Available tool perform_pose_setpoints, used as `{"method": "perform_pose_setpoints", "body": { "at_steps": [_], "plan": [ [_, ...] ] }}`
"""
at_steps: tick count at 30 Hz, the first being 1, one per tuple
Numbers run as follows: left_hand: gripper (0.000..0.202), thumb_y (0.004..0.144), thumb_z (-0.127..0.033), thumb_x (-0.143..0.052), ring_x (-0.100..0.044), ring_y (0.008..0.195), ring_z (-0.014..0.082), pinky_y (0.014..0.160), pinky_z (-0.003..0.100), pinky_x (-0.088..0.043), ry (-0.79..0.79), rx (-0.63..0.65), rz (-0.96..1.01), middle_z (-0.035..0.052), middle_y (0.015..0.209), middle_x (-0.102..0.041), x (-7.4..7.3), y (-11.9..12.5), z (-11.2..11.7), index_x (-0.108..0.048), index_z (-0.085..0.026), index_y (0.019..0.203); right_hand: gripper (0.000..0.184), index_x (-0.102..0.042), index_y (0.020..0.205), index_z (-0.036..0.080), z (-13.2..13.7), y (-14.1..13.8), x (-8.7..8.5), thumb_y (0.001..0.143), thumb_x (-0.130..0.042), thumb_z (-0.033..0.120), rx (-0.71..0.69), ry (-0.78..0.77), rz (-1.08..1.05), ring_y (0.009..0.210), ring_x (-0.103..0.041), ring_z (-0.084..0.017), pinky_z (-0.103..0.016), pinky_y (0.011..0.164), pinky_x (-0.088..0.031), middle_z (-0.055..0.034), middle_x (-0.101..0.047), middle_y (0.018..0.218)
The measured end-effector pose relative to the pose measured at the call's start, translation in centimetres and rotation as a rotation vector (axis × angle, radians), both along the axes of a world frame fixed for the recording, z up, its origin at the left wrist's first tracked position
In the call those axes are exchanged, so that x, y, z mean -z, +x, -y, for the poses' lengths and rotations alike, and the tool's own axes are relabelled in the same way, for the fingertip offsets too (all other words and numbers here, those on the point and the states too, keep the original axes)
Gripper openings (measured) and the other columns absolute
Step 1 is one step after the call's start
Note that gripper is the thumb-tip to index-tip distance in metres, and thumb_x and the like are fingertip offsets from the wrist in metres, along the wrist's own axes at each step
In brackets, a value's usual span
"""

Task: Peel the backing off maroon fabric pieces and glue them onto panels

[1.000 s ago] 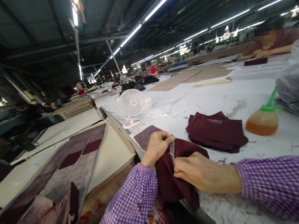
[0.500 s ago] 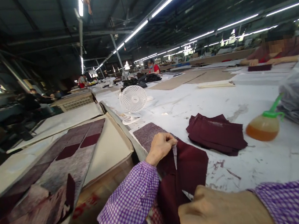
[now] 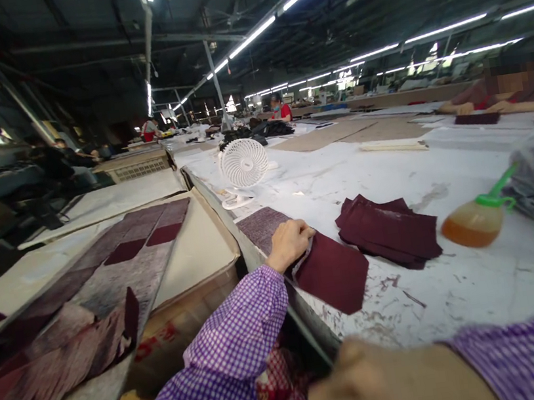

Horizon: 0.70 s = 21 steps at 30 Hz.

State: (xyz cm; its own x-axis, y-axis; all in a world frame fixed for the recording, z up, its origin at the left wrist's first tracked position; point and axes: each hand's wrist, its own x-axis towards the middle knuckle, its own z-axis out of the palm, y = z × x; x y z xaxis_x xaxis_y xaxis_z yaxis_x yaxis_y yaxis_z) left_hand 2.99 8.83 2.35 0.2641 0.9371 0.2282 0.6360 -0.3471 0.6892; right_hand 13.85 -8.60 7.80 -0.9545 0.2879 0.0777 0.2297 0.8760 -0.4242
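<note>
So the maroon fabric piece [image 3: 334, 271] isn't hanging over the edge anymore. It's flat on the white counter [image 3: 459, 292] now, a bit below the middle of the frame, right at the counter's near edge. The left hand [image 3: 290, 243] has its fingers bunched together, pinching the piece's upper left corner. The right hand [image 3: 387, 382] has dropped back to the bottom of the frame, off the cloth, and it's too blurry to tell if it's spread or closed.

Just right of the piece there's a stack of maroon pieces [image 3: 391, 235], and further right an amber squeeze bottle [image 3: 476, 223] with a green spout. A grey-purple swatch [image 3: 260, 222] sits just above the left hand, with a small white fan [image 3: 243, 163] beyond that.
</note>
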Motion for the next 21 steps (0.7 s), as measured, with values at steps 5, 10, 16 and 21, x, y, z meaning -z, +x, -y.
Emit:
{"method": "perform_pose_setpoints", "body": {
  "at_steps": [5,10,16,21],
  "plan": [
    [0.013,0.074,-0.026,-0.059,-0.057,0.069,0.0152,0.073,0.026,-0.044,-0.035,0.089,0.121,0.0006,0.068,-0.065,-0.2,-0.7,-0.5,-0.066,-0.017,0.067,0.017,-0.058,0.076,0.017,-7.2,3.1,-0.8,0.087,-0.053,0.029,0.14,-0.25,-0.088,0.071,-0.054,-0.01,-0.023,0.069,-0.042,-0.0002,-0.058,0.078],
    [0.009,0.067,-0.015,-0.066,-0.057,0.068,0.0124,0.073,0.027,-0.047,-0.153,0.138,0.336,0.0,0.071,-0.063,0.3,-1.3,-1.3,-0.064,-0.014,0.075,0.023,-0.054,0.069,0.016,-11.7,6.1,1.3,0.084,-0.055,0.033,0.345,-0.208,-0.032,0.108,-0.049,-0.018,-0.035,0.096,-0.035,-0.0088,-0.05,0.12],
    [0.04,0.057,0.0,-0.073,-0.061,0.068,0.013,0.071,0.032,-0.051,-0.412,0.244,0.597,0.0052,0.079,-0.063,-0.1,-1.8,-2.5,-0.058,-0.01,0.093,0.024,-0.052,0.067,0.017,-11.6,6.1,2.1,0.084,-0.055,0.033,0.319,-0.184,0.025,0.122,-0.041,-0.02,-0.038,0.102,-0.03,-0.0092,-0.046,0.129],
    [0.054,0.048,0.003,-0.078,-0.059,0.079,0.0135,0.081,0.033,-0.048,-0.473,0.297,0.726,0.0066,0.089,-0.063,-0.3,-1.9,-2.6,-0.058,-0.011,0.097,0.022,-0.051,0.068,0.017,-11.8,6.1,1.8,0.084,-0.056,0.032,0.324,-0.176,0.04,0.124,-0.041,-0.02,-0.039,0.103,-0.03,-0.0099,-0.046,0.131]
  ]
}}
